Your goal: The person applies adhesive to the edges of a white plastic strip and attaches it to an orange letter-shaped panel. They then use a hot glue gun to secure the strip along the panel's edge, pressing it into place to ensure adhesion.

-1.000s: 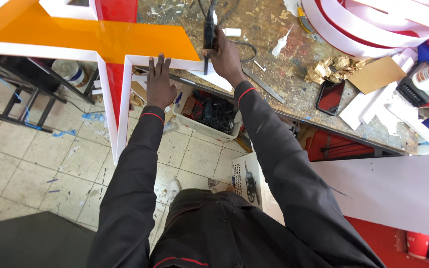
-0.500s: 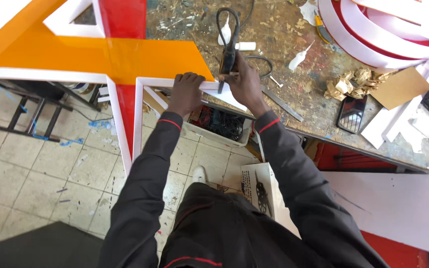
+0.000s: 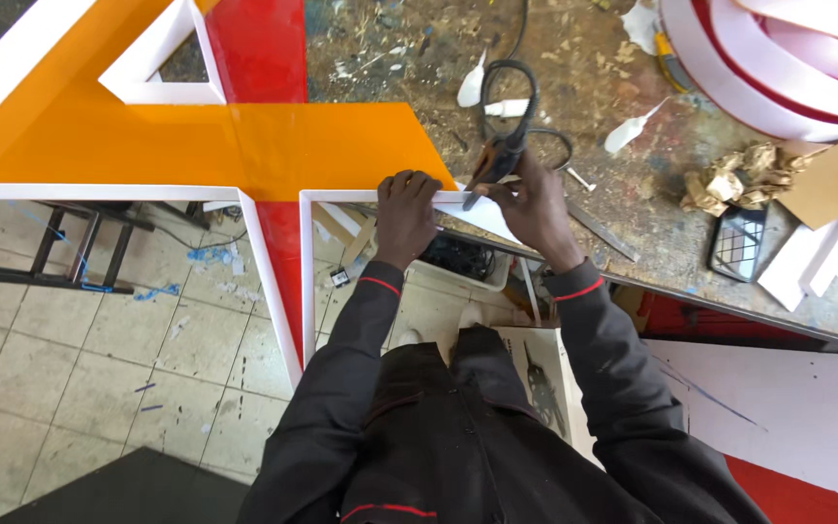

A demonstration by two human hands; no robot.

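Observation:
A large orange and red sign letter [image 3: 244, 146] with white edging lies across a dirty workbench [image 3: 623, 194] and overhangs its front. My left hand [image 3: 405, 215] presses flat on the letter's white front edge, fingers bent over it. My right hand [image 3: 533, 204] grips a black corded hand tool [image 3: 502, 155], its tip touching the white edge strip [image 3: 482, 215] at the orange corner. The tool's black cable loops behind on the bench.
White and red curved sign strips [image 3: 778, 68] lie at the bench's back right. Crumpled brown paper [image 3: 729, 180], a piece of cardboard and a dark phone-like slab [image 3: 737, 243] sit to the right. A white board [image 3: 778, 408] leans below the bench. A black metal frame [image 3: 70, 252] stands on the tiled floor at left.
The view has shifted lower on the bench. My left hand slid right along the white edge toward the tool. My right hand brought the tool down to the corner of the edge strip.

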